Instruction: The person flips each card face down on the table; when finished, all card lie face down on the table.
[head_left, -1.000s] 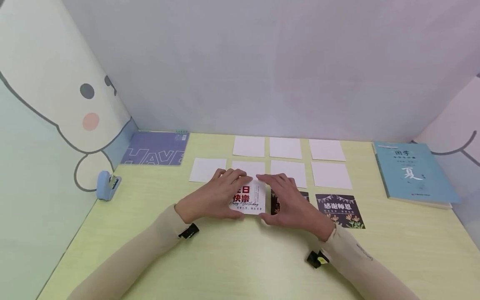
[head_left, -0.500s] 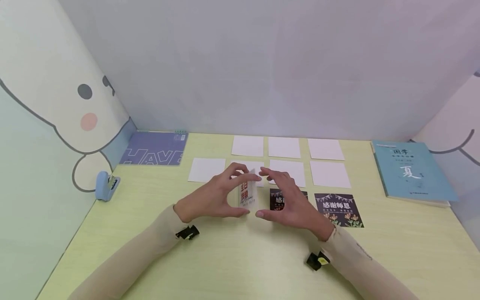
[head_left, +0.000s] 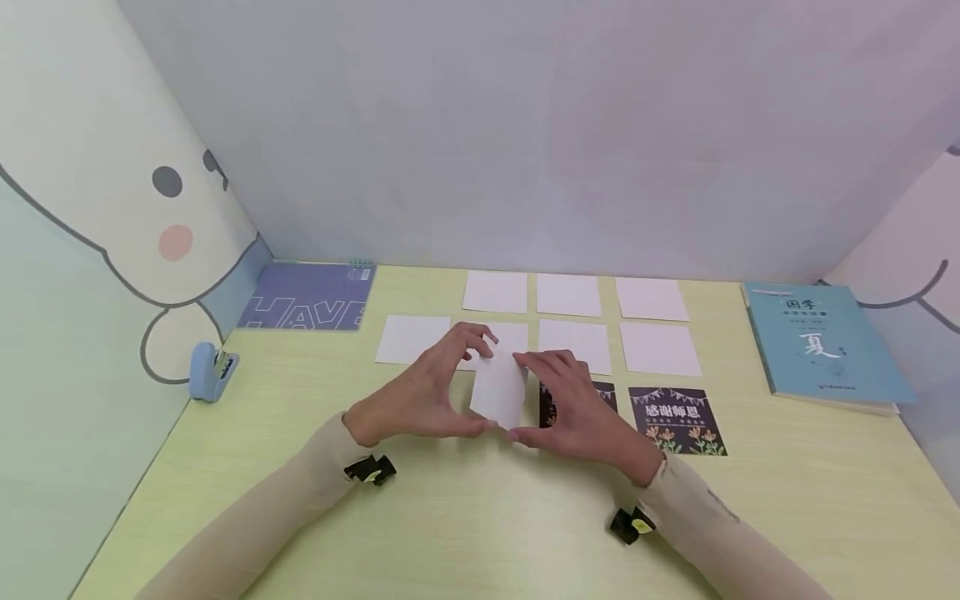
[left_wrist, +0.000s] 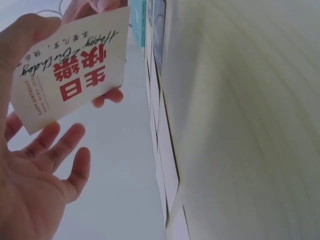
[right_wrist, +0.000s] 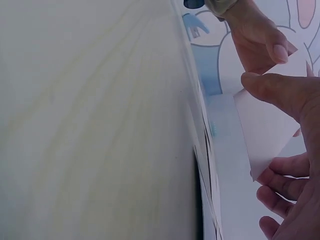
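Observation:
In the head view a square birthday card point(head_left: 498, 393) is held tilted above the table, its plain white back facing up. Its printed side, with red characters and "Happy Birthday", shows on the card point(left_wrist: 80, 70) in the left wrist view. My right hand point(head_left: 581, 408) pinches it by opposite edges between thumb and fingers. From the other side my left hand point(head_left: 427, 392) has its thumb at the lower edge and curled fingers by the top corner; how firmly it grips is hard to see. Under the right hand lies a partly hidden black card point(head_left: 604, 398).
Several blank white cards point(head_left: 660, 348) lie in two rows behind the hands. A black flowered card point(head_left: 678, 422) is to the right, beyond it a blue book point(head_left: 825, 346). On the left are a purple notebook point(head_left: 307, 296) and a small blue stapler point(head_left: 212, 371).
The birthday card has been turned over between the hands: its printed face was up, then it stood on edge, and now its white back is up. The right fingers have closed on it.

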